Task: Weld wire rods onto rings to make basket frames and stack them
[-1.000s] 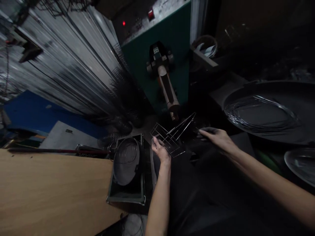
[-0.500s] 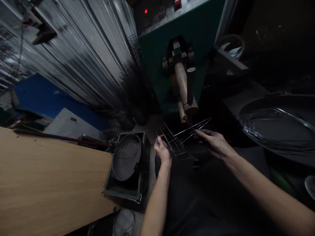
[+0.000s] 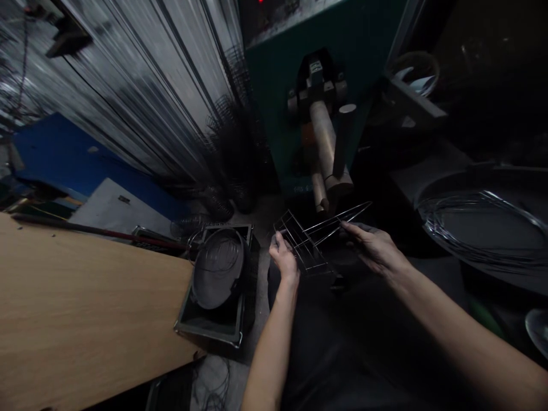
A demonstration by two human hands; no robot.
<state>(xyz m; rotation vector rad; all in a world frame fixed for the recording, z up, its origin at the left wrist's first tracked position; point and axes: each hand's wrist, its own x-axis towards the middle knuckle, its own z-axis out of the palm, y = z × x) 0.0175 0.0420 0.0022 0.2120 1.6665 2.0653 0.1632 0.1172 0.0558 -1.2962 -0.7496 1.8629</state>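
Note:
A small wire rack [image 3: 303, 240] of thin shiny rods is held in front of me, below the rod-shaped electrodes [image 3: 329, 154] of a green machine. My left hand [image 3: 284, 257] is closed on the rack's left side, thumb on top. Pinched in my right hand [image 3: 371, 244] is a narrow, pointed wire piece [image 3: 349, 218], which reaches left across the rack's right part. Whether the two are joined or only overlap, I cannot tell. The fingers of my right hand are partly hidden in shadow.
The green machine body [image 3: 268, 85] stands ahead. At left, a dark crate [image 3: 209, 331] carries a round black pan [image 3: 212, 291] with wire rings, beside a wooden board [image 3: 94, 302]. At right, a large dark basin [image 3: 496, 274] holds several bent wires [image 3: 449, 228].
The view has shifted slightly, so the machine sits a little further right and higher. Both hands keep their hold, and the wire piece and rack stay nearly in the same place.

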